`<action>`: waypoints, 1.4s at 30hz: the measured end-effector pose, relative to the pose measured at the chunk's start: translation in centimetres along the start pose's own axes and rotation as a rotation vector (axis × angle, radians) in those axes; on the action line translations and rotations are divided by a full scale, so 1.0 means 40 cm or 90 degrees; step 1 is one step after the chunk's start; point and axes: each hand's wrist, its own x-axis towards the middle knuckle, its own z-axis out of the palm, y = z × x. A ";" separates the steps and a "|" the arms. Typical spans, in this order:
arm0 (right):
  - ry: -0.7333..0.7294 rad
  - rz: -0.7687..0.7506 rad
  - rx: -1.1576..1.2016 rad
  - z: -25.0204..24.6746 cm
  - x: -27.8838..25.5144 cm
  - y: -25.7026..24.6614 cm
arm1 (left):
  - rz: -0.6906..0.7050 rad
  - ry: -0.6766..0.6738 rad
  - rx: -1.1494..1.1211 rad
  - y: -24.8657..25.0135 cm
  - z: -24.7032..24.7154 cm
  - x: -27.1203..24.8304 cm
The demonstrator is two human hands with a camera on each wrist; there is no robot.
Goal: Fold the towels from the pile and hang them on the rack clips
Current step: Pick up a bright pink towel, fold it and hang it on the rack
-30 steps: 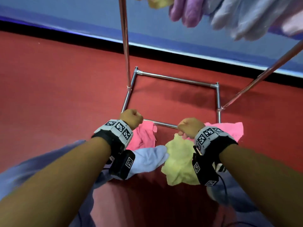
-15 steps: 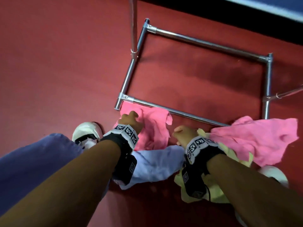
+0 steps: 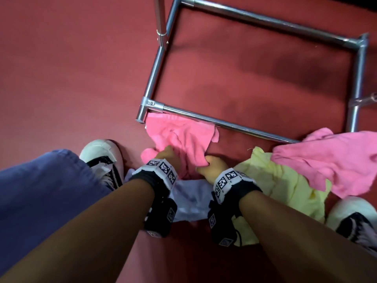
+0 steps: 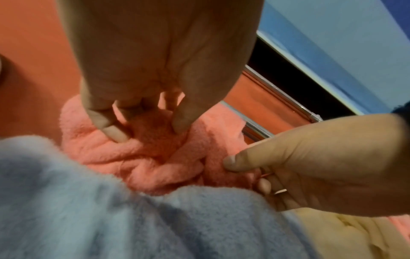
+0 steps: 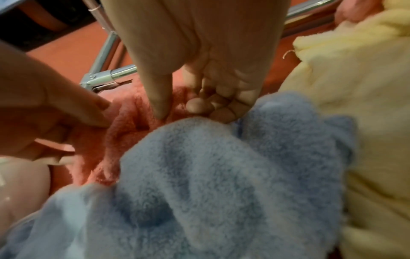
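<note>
Both hands are working the same pink towel (image 3: 183,137), which is lying crumpled on the red floor (image 3: 71,68) with its far edge touching the near bar of the rack base (image 3: 263,18). Left hand (image 3: 169,155) is pinching a bunched fold between thumb and fingers (image 4: 108,121). Right hand (image 3: 212,166) is gripping the towel's near right edge, thumb pressing in and fingers (image 5: 213,105) curled under. A light blue towel (image 3: 191,198) is sitting just nearer than the pink one, partly under both wrists and touching it. A yellow towel (image 3: 285,182) is lying to the right, with a second pink towel (image 3: 334,158) overlapping its far side and covering the rack bar's right end. White and black shoes (image 3: 106,158) are flanking the pile, left one just beside the left wrist.
</note>
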 end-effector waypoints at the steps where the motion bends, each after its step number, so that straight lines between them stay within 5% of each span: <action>1: 0.009 -0.009 -0.016 -0.010 -0.009 0.001 | 0.013 -0.011 0.018 0.017 -0.012 -0.021; 8: 0.177 -0.100 -0.010 -0.215 -0.141 -0.045 | 0.143 0.017 -0.055 0.180 -0.178 -0.218; 13: 0.287 -0.157 0.051 -0.403 -0.321 -0.091 | 0.208 0.012 -0.367 0.294 -0.265 -0.406; 17: 0.347 -0.243 0.126 -0.517 -0.484 -0.113 | 0.299 0.029 -0.452 0.370 -0.347 -0.642; 22: 0.358 -0.312 0.236 -0.617 -0.644 -0.089 | 0.411 0.030 -0.514 0.385 -0.396 -0.815; 27: 0.304 -0.297 0.301 -0.599 -0.668 -0.015 | 0.365 0.052 -0.601 0.339 -0.310 -0.815; 33: 0.346 -0.295 0.245 -0.536 -0.600 -0.030 | 0.405 0.070 -0.450 0.422 -0.230 -0.735; 38: 0.341 -0.372 0.059 -0.543 -0.609 -0.045 | 0.460 0.043 -0.133 0.433 -0.243 -0.708; 42: 0.317 -0.424 0.036 -0.562 -0.616 -0.060 | 0.533 0.052 -0.077 0.441 -0.272 -0.709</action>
